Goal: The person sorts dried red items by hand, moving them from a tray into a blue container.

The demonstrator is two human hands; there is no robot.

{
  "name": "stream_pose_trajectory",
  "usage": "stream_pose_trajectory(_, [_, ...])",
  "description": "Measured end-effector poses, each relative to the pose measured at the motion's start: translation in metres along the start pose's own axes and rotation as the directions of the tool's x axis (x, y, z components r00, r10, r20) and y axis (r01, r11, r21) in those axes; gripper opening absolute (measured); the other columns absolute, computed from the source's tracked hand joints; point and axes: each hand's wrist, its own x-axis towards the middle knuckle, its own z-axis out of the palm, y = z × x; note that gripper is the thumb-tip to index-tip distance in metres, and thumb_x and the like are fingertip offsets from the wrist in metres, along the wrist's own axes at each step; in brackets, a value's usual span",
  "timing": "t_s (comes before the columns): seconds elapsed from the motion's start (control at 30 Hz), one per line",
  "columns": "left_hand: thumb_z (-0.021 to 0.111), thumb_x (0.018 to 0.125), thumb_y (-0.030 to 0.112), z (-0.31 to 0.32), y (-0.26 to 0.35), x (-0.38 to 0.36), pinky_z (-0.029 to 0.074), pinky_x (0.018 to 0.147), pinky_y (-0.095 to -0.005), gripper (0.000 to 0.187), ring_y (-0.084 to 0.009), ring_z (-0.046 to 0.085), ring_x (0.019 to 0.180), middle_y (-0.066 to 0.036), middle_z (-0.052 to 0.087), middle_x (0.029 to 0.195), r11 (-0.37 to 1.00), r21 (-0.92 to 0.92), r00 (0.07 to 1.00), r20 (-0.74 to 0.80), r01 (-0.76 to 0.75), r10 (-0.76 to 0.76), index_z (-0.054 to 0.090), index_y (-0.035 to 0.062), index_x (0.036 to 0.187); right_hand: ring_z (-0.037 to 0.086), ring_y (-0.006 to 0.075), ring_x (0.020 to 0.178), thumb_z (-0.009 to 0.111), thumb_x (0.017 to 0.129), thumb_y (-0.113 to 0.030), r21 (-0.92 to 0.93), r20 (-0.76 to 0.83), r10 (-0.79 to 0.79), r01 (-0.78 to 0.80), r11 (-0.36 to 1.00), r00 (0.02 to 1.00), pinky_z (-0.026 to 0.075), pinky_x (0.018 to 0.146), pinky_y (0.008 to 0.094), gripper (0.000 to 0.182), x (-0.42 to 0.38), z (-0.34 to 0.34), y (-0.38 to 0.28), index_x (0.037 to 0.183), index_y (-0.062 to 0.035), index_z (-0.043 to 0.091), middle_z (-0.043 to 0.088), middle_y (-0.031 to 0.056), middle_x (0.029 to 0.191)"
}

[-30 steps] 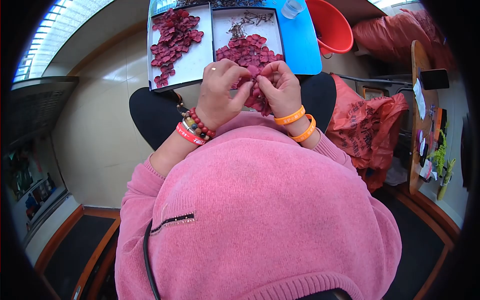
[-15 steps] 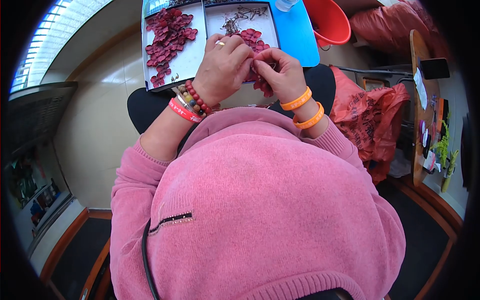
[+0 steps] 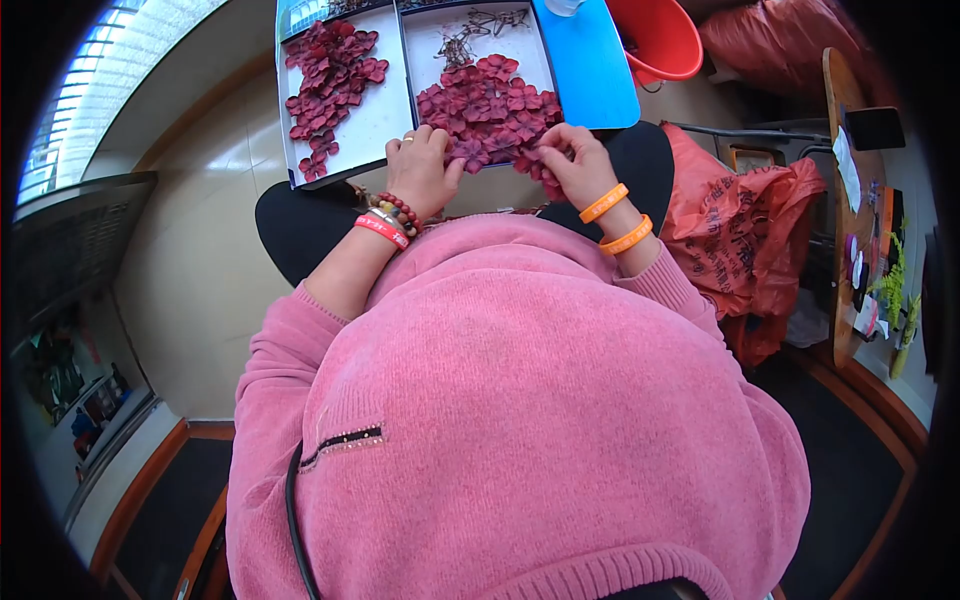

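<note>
My left hand (image 3: 420, 172) rests at the near rim of the shallow box, its fingers loosely bent over the edge and thumb apart, with nothing seen in it. My right hand (image 3: 580, 170) pinches a dark red artificial flower (image 3: 548, 182) at the box's near right corner. Beside both hands a heap of dark red artificial flowers (image 3: 490, 110) fills the near part of the right compartment. Behind the heap lie thin brown stems (image 3: 458, 50). More red flowers (image 3: 335, 75) form a long pile in the left compartment.
The box (image 3: 385, 65) stands on a blue table (image 3: 595, 75) before my knees. A clear cup (image 3: 565, 6) sits at the back. To the right are a red bucket (image 3: 665, 45), red plastic bags (image 3: 735, 235) and a wooden table (image 3: 835, 210).
My hands were together over the box's near edge. The left hand has moved down and left, away from the right, and the flower heap is uncovered. The right hand has shifted slightly down.
</note>
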Motion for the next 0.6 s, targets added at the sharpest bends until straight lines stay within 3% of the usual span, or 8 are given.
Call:
stream_pose_trajectory(0.1, [0.068, 0.074, 0.024, 0.01, 0.005, 0.003, 0.032, 0.08, -0.0414, 0.019, -0.0246, 0.054, 0.088, -0.004, 0.055, 0.088, 0.985, 0.168, 0.999, -0.027, 0.028, -0.024, 0.057, 0.011, 0.082, 0.057, 0.0184, 0.069, 0.062, 0.079, -0.01, -0.165, 0.041, -0.068, 0.074, 0.984, 0.997, 0.047, 0.063, 0.0299, 0.009, 0.008, 0.005, 0.024, 0.081, -0.0015, 0.059, 0.052, 0.012, 0.082])
stream_pose_trajectory(0.13, [0.068, 0.075, 0.024, 0.011, 0.005, 0.004, 0.032, 0.08, -0.0416, 0.018, -0.0243, 0.054, 0.088, -0.004, 0.055, 0.087, 0.991, 0.134, 1.0, -0.003, 0.03, -0.03, 0.057, 0.0111, 0.082, 0.054, 0.0213, 0.071, 0.062, 0.077, -0.01, -0.297, 0.051, -0.162, 0.169, 0.94, 0.986, 0.046, 0.066, 0.032, 0.008, 0.01, 0.007, 0.031, 0.08, -0.003, 0.06, 0.05, 0.0122, 0.084])
stream_pose_trajectory(0.23, [0.067, 0.075, 0.021, 0.01, 0.003, 0.008, 0.03, 0.081, -0.042, 0.017, -0.0235, 0.053, 0.088, -0.004, 0.055, 0.087, 0.998, 0.039, 0.999, 0.028, 0.039, -0.04, 0.057, 0.0113, 0.083, 0.051, 0.0225, 0.072, 0.062, 0.077, -0.01, -0.404, 0.095, -0.239, 0.256, 0.878, 0.966, 0.045, 0.067, 0.0325, 0.007, 0.006, 0.007, 0.03, 0.079, -0.004, 0.06, 0.049, 0.0119, 0.082])
stream_pose_trajectory(0.27, [0.067, 0.075, 0.02, 0.012, 0.0, 0.007, 0.03, 0.081, -0.0417, 0.016, -0.0234, 0.053, 0.088, -0.004, 0.055, 0.087, 0.999, 0.009, 0.999, 0.01, 0.04, -0.04, 0.056, 0.0113, 0.083, 0.05, 0.0233, 0.075, 0.061, 0.076, -0.01, -0.333, 0.106, -0.226, 0.249, 0.91, 0.968, 0.044, 0.068, 0.0319, 0.006, 0.011, 0.008, 0.043, 0.078, -0.0044, 0.06, 0.048, 0.012, 0.083])
stream_pose_trajectory(0.43, [0.064, 0.076, 0.016, 0.011, -0.006, 0.01, 0.031, 0.083, -0.0434, 0.015, -0.0245, 0.053, 0.091, -0.006, 0.054, 0.089, 0.998, -0.032, 0.998, -0.033, 0.051, -0.052, 0.056, 0.0104, 0.088, 0.05, 0.0258, 0.08, 0.062, 0.074, -0.009, -0.407, 0.203, -0.237, 0.302, 0.862, 0.95, 0.045, 0.071, 0.0341, 0.007, 0.009, 0.018, 0.035, 0.077, -0.0035, 0.059, 0.048, 0.0143, 0.086])
stream_pose_trajectory(0.6, [0.066, 0.077, 0.02, 0.014, 0.005, 0.007, 0.03, 0.084, -0.0433, 0.016, -0.0241, 0.052, 0.092, -0.005, 0.054, 0.093, 0.984, 0.176, 1.0, 0.014, 0.007, -0.01, 0.057, 0.0113, 0.087, 0.051, 0.026, 0.082, 0.063, 0.074, -0.008, -0.426, 0.21, -0.274, 0.34, 0.838, 0.938, 0.046, 0.071, 0.0337, 0.008, 0.009, 0.02, 0.036, 0.077, -0.0026, 0.059, 0.047, 0.0145, 0.09])
